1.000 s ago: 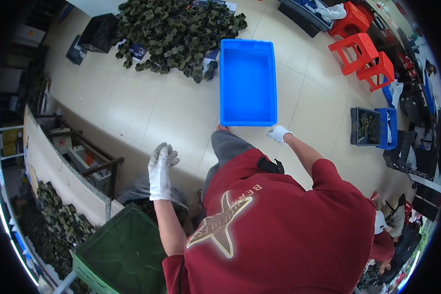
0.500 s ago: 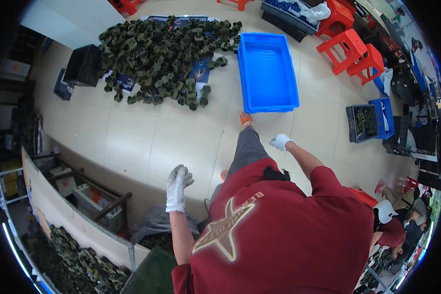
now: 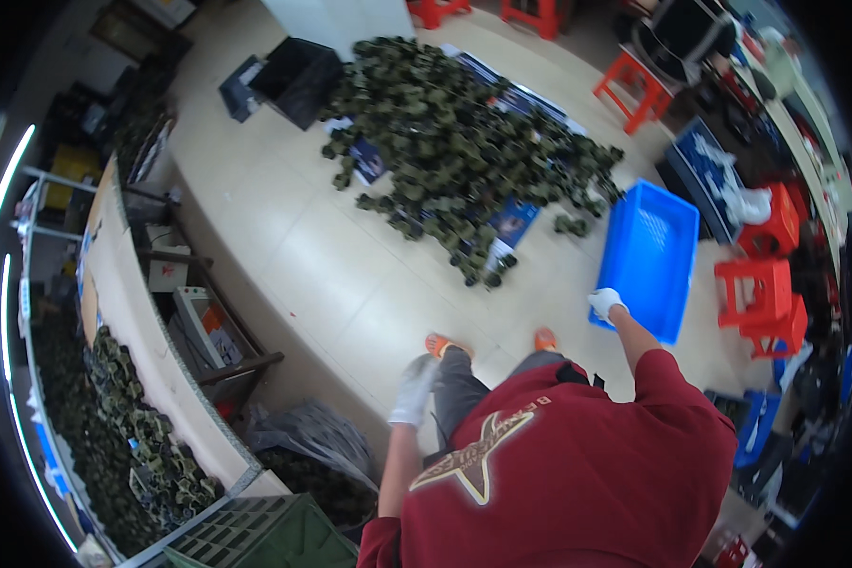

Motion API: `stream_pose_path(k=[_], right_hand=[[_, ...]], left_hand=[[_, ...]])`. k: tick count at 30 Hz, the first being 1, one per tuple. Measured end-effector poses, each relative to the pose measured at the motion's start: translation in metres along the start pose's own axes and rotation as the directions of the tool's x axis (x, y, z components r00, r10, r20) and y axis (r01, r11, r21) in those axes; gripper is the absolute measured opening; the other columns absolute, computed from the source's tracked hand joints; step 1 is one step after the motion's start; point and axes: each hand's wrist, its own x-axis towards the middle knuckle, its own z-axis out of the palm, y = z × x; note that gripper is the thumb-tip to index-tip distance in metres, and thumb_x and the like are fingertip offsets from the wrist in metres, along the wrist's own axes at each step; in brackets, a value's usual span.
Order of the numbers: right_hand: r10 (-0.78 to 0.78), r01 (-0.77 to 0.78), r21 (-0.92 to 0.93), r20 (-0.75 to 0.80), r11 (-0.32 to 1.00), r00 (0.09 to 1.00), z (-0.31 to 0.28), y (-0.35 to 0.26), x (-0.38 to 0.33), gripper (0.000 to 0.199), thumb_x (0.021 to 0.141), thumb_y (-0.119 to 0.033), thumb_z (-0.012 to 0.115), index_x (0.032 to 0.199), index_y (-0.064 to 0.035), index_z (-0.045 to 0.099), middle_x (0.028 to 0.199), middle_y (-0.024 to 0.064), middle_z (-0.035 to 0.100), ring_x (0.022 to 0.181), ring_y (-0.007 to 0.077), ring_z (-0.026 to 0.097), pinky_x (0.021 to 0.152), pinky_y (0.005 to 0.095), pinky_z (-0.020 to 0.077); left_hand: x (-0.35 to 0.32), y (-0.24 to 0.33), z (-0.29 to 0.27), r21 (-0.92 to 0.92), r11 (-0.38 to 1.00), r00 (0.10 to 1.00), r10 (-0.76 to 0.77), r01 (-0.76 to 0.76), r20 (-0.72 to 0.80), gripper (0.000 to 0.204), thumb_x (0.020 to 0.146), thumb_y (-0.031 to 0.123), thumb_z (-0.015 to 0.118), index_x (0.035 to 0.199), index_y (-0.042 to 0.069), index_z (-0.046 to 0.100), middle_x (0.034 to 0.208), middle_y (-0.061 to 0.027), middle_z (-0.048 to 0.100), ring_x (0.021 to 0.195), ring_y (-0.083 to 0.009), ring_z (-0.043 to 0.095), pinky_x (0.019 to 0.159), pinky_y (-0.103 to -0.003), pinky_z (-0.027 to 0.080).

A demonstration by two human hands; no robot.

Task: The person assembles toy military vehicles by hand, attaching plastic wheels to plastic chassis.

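Observation:
My left hand (image 3: 414,388), in a white glove, hangs over the floor by my left thigh; its fingers are blurred. My right hand (image 3: 606,303), gloved in white too, has its fingers curled in and no object shows in it. In the picture it overlaps the near left corner of a blue plastic tray (image 3: 653,256) on the floor. The tray looks bare inside. Whether the hand touches it I cannot tell. Beyond both hands, a heap of dark green, rounded camouflage-patterned parts (image 3: 445,142) lies on printed sheets.
A black bin (image 3: 298,80) stands beyond the heap. Red stools (image 3: 754,289) and a dark crate with blue contents (image 3: 701,175) are at the right. A green slatted crate (image 3: 265,535) sits near my left arm, beside a table (image 3: 161,369) and more green parts (image 3: 147,426).
My view and body have turned left, so the heap and blue tray appear further right. My right hand now overlaps the tray's near corner. My left hand has dropped closer to my leg.

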Motion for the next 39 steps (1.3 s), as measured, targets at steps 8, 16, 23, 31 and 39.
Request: stream_pose_path(k=[8,16,23,31,39], right_hand=[[0.049,-0.050,-0.002,0.217,0.999,0.975,0.008,-0.197,0.003,0.042,0.088,-0.037,0.061,0.110,-0.0027,0.069,0.078,0.0136,0.071,0.059,0.0254,0.067,0.058,0.0385,0.0537],[-0.170,0.326,-0.364,0.398,0.873,0.902,0.085,-0.411,0.017,0.038,0.087,-0.033,0.058,0.110,-0.0040,0.068,0.095,0.0130,0.071,0.080,0.0261,0.070,0.066,0.0403,0.0547],[-0.283,0.499,-0.619,0.418,0.607,0.863,0.107,-0.687,0.181,0.031,0.080,-0.031,0.059,0.095,-0.0081,0.073,0.104,0.0169,0.069,0.098,0.0343,0.066,0.084,0.0399,0.0522],[-0.586,0.663,-0.448,0.319,0.600,0.745,0.111,-1.177,0.278,0.039,0.087,-0.040,0.055,0.106,-0.0110,0.071,0.111,0.0172,0.066,0.105,0.0359,0.062,0.091,0.0412,0.0496],[-0.441,0.688,-0.376,0.559,0.621,0.702,0.184,-1.413,0.271,0.050,0.086,-0.045,0.057,0.108,-0.0021,0.069,0.098,0.0195,0.071,0.083,0.0325,0.069,0.081,0.0417,0.0526]], left_hand=[[0.076,0.088,-0.060,0.495,0.737,0.886,0.347,-0.460,0.307,0.046,0.092,0.034,0.058,0.121,-0.001,0.061,0.108,-0.0196,0.067,0.095,-0.0280,0.065,0.087,-0.034,0.050],[0.200,0.201,-0.233,0.378,0.860,0.934,0.271,-0.343,0.231,0.059,0.091,0.041,0.060,0.129,-0.004,0.054,0.122,-0.0187,0.063,0.105,-0.0271,0.064,0.091,-0.033,0.050],[0.326,0.175,-0.502,-0.324,0.946,0.762,-0.187,-0.032,-0.620,0.046,0.090,0.029,0.061,0.127,0.002,0.056,0.077,-0.0028,0.059,0.060,-0.0112,0.052,0.058,-0.027,0.049],[0.328,0.148,-0.627,-0.108,0.923,0.658,-0.342,0.370,-0.671,0.033,0.088,0.031,0.045,0.085,0.006,0.067,0.073,-0.0138,0.063,0.067,-0.0284,0.062,0.058,-0.047,0.049],[0.497,0.079,-0.830,0.228,0.767,0.706,-0.374,0.600,-0.601,0.045,0.086,0.035,0.046,0.094,-0.003,0.069,0.095,-0.0187,0.071,0.080,-0.0319,0.068,0.069,-0.047,0.050]])
